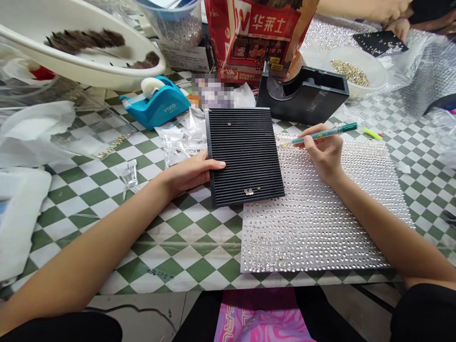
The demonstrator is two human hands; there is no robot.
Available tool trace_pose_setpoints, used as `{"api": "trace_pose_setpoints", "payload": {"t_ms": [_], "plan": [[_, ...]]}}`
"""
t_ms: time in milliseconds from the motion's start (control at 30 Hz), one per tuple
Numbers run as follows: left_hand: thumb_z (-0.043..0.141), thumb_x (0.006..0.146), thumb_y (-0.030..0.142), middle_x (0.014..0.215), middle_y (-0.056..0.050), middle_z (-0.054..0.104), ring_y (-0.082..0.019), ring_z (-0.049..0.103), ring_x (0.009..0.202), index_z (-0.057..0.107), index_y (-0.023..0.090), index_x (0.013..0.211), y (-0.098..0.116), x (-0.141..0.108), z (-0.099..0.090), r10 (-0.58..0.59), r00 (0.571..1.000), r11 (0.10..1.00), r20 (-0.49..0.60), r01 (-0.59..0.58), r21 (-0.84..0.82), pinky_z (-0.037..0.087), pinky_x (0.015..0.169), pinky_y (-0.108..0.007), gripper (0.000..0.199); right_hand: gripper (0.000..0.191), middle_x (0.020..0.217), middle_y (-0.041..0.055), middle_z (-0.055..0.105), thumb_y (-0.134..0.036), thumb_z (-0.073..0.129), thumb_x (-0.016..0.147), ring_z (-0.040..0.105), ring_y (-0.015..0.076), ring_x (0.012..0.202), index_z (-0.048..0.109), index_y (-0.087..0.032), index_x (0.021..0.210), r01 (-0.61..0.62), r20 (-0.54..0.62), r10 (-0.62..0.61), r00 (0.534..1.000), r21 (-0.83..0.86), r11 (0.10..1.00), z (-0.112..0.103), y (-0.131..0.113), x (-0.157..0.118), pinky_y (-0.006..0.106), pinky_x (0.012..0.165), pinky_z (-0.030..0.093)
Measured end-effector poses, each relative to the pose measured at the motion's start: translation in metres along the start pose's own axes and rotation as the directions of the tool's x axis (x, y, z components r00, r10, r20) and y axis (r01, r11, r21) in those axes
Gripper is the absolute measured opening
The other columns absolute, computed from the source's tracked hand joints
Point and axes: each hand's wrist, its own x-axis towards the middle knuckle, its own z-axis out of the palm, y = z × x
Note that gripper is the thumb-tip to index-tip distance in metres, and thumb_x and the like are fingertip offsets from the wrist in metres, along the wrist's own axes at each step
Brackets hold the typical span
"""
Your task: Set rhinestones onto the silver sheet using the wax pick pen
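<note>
My left hand (194,172) grips the left edge of a black ridged board (245,152), thumb on top and the other fingers beneath. A few small shiny pieces (248,192) lie near the board's lower edge. Pinched in my right hand (322,152) is a teal pen-like stick (329,132), its tip pointing left. That tip is at the upper left of a white sheet (320,228) covered with rows of clear rhinestones; whether it touches a stone I cannot make out. The board overlaps the sheet's left part.
Behind the board stand a blue tape dispenser (158,102), a black tape dispenser (302,95) and a red paper bag (258,40). A white bowl (377,76) holds gold pieces. Another person's hand (399,28) shows at the top right. A white basin (81,61) is at upper left.
</note>
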Motion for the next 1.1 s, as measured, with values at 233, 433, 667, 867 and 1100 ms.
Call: {"api": "trace_pose_setpoints", "payload": {"t_ms": [233, 433, 667, 867, 1100], "plan": [[0.083, 0.075, 0.013, 0.136, -0.016, 0.076, -0.039, 0.067, 0.136, 0.067, 0.016, 0.134, 0.000, 0.000, 0.000, 0.002, 1.000, 1.000, 0.009, -0.002, -0.008, 0.063, 0.108, -0.042, 0.062, 0.014, 0.083, 0.0017, 0.072, -0.043, 0.072, 0.090, 0.076, 0.0218, 0.076, 0.069, -0.030, 0.084, 0.053, 0.006, -0.053, 0.999, 0.024, 0.998, 0.001, 0.003, 0.000, 0.041, 0.069, 0.066], [0.085, 0.072, 0.012, 0.136, -0.016, 0.077, -0.039, 0.067, 0.135, 0.066, 0.015, 0.132, 0.000, 0.001, 0.000, -0.012, 1.000, 1.000, -0.004, 0.012, -0.016, 0.063, 0.107, -0.041, 0.064, 0.010, 0.082, 0.0010, 0.072, -0.036, 0.072, 0.092, 0.076, 0.0204, 0.074, 0.071, -0.028, 0.087, 0.127, 0.004, -0.127, 0.992, 0.057, 0.990, 0.000, 0.007, 0.001, 0.038, 0.067, 0.066], [0.085, 0.071, 0.014, 0.137, -0.017, 0.076, -0.040, 0.068, 0.134, 0.066, 0.014, 0.127, -0.001, 0.001, -0.001, 0.001, 1.000, 1.000, 0.009, -0.001, -0.011, 0.064, 0.105, -0.041, 0.059, 0.009, 0.082, 0.0006, 0.073, -0.035, 0.071, 0.094, 0.077, 0.0198, 0.075, 0.070, -0.028, 0.088, 0.140, 0.011, -0.140, 0.990, 0.032, 0.990, 0.000, 0.011, 0.001, 0.037, 0.067, 0.066], [0.083, 0.072, 0.014, 0.135, -0.017, 0.077, -0.039, 0.070, 0.131, 0.068, 0.014, 0.125, -0.001, 0.001, -0.001, 0.006, 1.000, 1.000, 0.008, -0.006, 0.006, 0.063, 0.106, -0.042, 0.055, 0.009, 0.084, 0.0009, 0.073, -0.035, 0.071, 0.094, 0.077, 0.0195, 0.077, 0.070, -0.028, 0.089, 0.139, 0.039, -0.140, 0.989, 0.024, 0.990, 0.000, 0.010, 0.001, 0.036, 0.068, 0.066], [0.083, 0.072, 0.014, 0.134, -0.016, 0.078, -0.038, 0.071, 0.131, 0.069, 0.015, 0.126, -0.001, 0.001, -0.001, -0.004, 1.000, 1.000, -0.005, 0.004, 0.013, 0.064, 0.105, -0.041, 0.056, 0.009, 0.082, 0.0008, 0.073, -0.035, 0.071, 0.094, 0.076, 0.0191, 0.074, 0.070, -0.028, 0.089, 0.163, 0.011, -0.163, 0.987, 0.023, 0.986, -0.001, 0.011, 0.001, 0.036, 0.066, 0.066]]}}
